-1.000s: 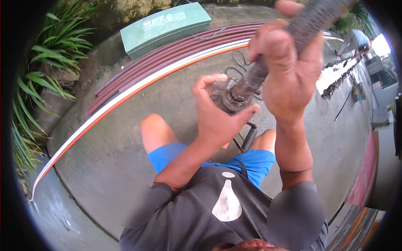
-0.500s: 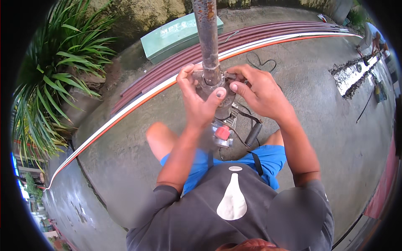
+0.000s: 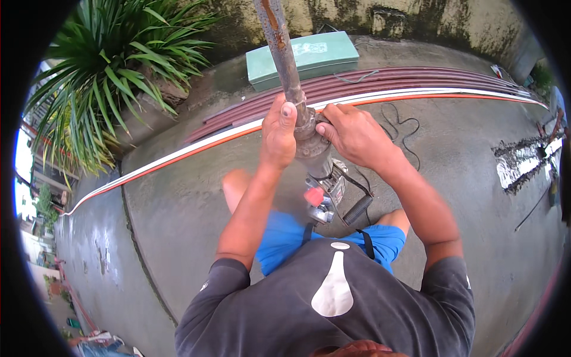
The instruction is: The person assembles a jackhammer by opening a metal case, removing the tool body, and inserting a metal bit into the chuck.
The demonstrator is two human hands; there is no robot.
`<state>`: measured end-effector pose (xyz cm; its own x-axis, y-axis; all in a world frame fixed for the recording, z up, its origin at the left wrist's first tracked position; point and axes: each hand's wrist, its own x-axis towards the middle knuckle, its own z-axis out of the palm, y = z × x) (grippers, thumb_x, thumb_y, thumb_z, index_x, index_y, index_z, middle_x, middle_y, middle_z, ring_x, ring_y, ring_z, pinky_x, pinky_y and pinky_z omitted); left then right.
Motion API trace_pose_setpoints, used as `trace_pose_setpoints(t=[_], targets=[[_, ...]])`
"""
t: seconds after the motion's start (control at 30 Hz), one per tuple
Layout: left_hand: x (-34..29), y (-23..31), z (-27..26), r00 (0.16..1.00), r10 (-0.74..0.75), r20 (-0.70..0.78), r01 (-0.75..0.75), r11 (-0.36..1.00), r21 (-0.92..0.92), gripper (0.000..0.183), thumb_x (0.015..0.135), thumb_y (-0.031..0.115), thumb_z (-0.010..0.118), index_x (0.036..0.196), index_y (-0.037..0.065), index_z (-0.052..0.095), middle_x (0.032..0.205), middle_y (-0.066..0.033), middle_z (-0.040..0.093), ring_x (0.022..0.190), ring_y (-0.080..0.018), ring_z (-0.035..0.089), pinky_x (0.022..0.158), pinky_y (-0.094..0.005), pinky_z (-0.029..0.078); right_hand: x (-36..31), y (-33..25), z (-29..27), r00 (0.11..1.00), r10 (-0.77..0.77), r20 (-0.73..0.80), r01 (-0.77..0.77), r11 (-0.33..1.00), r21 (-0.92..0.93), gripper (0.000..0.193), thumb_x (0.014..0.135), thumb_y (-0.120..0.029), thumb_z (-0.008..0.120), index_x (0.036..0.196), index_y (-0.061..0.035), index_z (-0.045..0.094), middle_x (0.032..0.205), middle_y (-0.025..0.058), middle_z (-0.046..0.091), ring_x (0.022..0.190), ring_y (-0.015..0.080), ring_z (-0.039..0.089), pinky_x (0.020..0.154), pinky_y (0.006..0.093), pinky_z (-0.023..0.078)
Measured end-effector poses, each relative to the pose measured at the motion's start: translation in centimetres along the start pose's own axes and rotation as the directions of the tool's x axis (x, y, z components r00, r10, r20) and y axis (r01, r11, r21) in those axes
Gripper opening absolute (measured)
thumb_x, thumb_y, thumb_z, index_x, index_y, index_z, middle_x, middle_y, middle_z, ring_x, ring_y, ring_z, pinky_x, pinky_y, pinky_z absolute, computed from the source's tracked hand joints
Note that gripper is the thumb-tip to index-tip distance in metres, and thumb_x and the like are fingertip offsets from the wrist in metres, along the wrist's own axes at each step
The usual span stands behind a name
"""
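A demolition hammer (image 3: pixel 314 156) stands nose up between my knees, with a long, rusty steel chisel rod (image 3: pixel 279 47) rising from its front collar. My left hand (image 3: pixel 278 135) is closed against the left side of the rod just above the collar, its thumb pointing up and its other fingers partly hidden behind. From the right, my right hand (image 3: pixel 360 135) curls over the collar's side, thumb and fingers closed on the retainer latch (image 3: pixel 321 121), which they mostly cover. Lower on the tool are a red part (image 3: pixel 313 196) and a black coiled side handle (image 3: pixel 358 210).
Behind the tool, maroon lengths of pipe or bar (image 3: pixel 428 77) and a white-and-orange strip (image 3: pixel 196 141) cross the concrete. A green box (image 3: pixel 303 56) stands by the wall. A black cord (image 3: pixel 410 134) lies right; a broken trench (image 3: pixel 523 163) is farther right. A spiky plant (image 3: pixel 113 77) grows left.
The rod leans more to the left. My left thumb has moved from the collar's front up along the rod. My right hand stays at the collar, its fingers now more bunched.
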<state>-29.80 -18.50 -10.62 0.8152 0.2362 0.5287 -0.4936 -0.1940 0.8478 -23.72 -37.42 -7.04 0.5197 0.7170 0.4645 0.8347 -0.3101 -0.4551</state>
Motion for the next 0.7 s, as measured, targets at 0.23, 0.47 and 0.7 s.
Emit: trace_pose_setpoints(t=[0.23, 0.47, 0.7], targets=[[-0.1, 0.6, 2.1, 0.964, 0.108, -0.244, -0.109, 0.994, 0.01, 0.067, 0.098, 0.062, 0.055, 0.127, 0.002, 0.055, 0.112, -0.0068, 0.063, 0.099, -0.0117, 0.054, 0.088, -0.0294, 0.045, 0.6, 2.6, 2.0, 0.956, -0.207, -0.207, 0.226, 0.971, 0.077, 0.023, 0.091, -0.019, 0.067, 0.086, -0.002, 0.053, 0.08, 0.0173, 0.057, 0.077, 0.0393, 0.059, 0.068, 0.0498, 0.047], [1.4, 0.1, 1.2, 0.959, 0.203, -0.198, -0.175, 0.973, 0.149, 0.06, 0.1, 0.059, 0.051, 0.115, 0.002, 0.056, 0.099, -0.0131, 0.066, 0.098, -0.0224, 0.06, 0.1, -0.0418, 0.044, 2.0, 4.1, 4.1, 0.927, -0.294, -0.233, 0.326, 0.938, 0.115, 0.02, 0.087, -0.02, 0.07, 0.085, -0.0053, 0.056, 0.08, 0.0134, 0.058, 0.079, 0.033, 0.062, 0.07, 0.0443, 0.052], [1.1, -0.5, 1.0, 0.93, 0.256, -0.265, -0.216, 0.961, 0.171, 0.051, 0.1, 0.053, 0.055, 0.107, 0.002, 0.055, 0.095, -0.0134, 0.063, 0.101, -0.0271, 0.058, 0.101, -0.0474, 0.043, 2.9, 4.6, 3.7, 0.906, -0.399, -0.143, 0.408, 0.913, 0.033, 0.022, 0.081, -0.02, 0.073, 0.078, -0.0073, 0.054, 0.074, 0.0105, 0.052, 0.07, 0.0287, 0.057, 0.063, 0.0409, 0.05]])
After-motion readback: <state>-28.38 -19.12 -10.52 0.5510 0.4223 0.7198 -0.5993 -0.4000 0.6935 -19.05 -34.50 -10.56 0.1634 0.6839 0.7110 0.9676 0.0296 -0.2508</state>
